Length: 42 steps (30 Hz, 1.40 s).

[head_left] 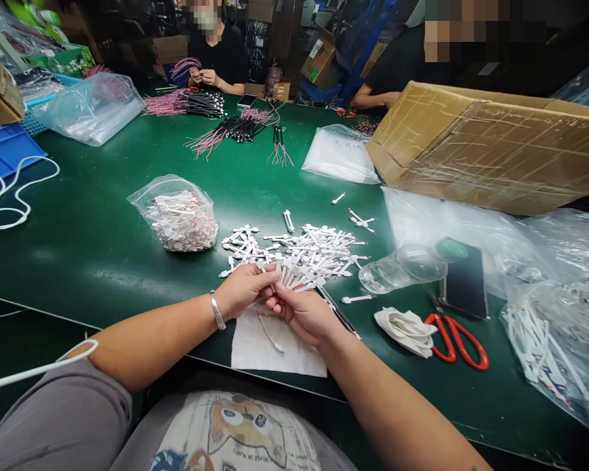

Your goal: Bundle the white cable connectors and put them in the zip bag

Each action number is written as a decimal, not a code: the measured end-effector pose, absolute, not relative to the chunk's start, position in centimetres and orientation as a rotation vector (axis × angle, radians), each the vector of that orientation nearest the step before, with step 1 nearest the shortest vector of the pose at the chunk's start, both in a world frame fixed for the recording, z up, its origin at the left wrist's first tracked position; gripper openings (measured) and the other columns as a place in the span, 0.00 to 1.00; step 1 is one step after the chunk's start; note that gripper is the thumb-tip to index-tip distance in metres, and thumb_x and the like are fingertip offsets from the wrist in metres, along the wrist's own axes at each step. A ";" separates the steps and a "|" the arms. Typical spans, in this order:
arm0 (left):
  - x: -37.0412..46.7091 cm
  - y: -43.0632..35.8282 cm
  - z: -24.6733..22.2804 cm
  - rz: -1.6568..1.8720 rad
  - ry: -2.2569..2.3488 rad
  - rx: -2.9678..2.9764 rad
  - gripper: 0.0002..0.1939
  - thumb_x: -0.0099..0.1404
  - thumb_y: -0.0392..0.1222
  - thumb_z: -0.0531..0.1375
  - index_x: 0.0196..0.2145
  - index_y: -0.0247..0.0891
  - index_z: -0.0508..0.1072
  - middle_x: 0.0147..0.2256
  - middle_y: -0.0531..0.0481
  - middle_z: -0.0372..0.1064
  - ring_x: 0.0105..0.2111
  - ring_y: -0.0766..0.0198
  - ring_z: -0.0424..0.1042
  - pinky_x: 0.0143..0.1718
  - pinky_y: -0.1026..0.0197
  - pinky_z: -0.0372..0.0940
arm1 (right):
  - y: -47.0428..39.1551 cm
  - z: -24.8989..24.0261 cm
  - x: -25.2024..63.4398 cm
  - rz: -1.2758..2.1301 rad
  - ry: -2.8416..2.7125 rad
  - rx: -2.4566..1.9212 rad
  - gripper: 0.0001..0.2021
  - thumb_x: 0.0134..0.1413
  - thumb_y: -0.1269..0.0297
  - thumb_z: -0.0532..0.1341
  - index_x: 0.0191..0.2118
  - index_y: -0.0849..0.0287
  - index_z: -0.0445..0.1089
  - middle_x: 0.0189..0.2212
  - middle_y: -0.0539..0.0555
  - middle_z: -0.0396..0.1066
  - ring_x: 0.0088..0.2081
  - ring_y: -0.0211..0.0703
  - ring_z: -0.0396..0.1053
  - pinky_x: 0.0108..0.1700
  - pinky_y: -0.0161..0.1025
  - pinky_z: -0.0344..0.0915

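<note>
My left hand (243, 288) and my right hand (307, 311) meet near the table's front edge. Between their fingers is a fanned bunch of short white cables (294, 273) with flat connector ends. My right hand pinches the bunch from below, and the left thumb and fingers close on its left side. Just behind lies a loose pile of similar white cables (324, 243). Under my hands is a white sheet (279, 356), with a single thin white cable (271, 333) on it. Dark tweezers (341, 313) lie beside my right hand.
A clear bag of white pieces (184, 219) stands left of the pile. On the right are a clear bottle (397, 268), red-handled scissors (456, 340), a phone (465, 281), a folded cloth (405, 330) and a cardboard box (495, 144). Two people sit across the green table (93, 248).
</note>
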<state>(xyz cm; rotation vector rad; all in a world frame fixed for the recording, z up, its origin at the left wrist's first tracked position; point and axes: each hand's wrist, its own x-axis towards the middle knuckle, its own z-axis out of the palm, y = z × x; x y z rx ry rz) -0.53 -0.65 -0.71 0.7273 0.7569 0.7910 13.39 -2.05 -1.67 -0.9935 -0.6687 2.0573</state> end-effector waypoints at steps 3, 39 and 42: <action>-0.5 -0.7 -0.7 0.816 0.764 0.734 0.14 0.54 0.46 0.61 0.25 0.33 0.62 0.16 0.59 0.57 0.15 0.74 0.61 0.20 0.69 0.57 | -2.1 -1.7 13.3 2.026 -0.670 -1.003 0.12 0.41 0.63 0.68 0.32 0.64 0.72 0.26 0.52 0.71 0.25 0.31 0.67 0.27 0.28 0.64; -0.4 -0.2 -1.1 0.830 0.701 0.890 0.20 0.53 0.54 0.61 0.33 0.34 0.63 0.17 0.57 0.61 0.16 0.71 0.64 0.22 0.67 0.57 | -1.6 -2.0 13.7 1.999 -0.817 -1.053 0.12 0.44 0.58 0.67 0.29 0.64 0.72 0.24 0.52 0.67 0.25 0.32 0.62 0.27 0.31 0.60; -0.3 -0.2 -1.4 0.798 0.762 0.905 0.22 0.54 0.60 0.57 0.28 0.35 0.62 0.14 0.58 0.58 0.15 0.71 0.62 0.19 0.68 0.53 | -1.5 -2.0 13.7 2.010 -0.878 -1.066 0.13 0.45 0.56 0.66 0.29 0.64 0.72 0.23 0.52 0.68 0.25 0.33 0.62 0.29 0.32 0.60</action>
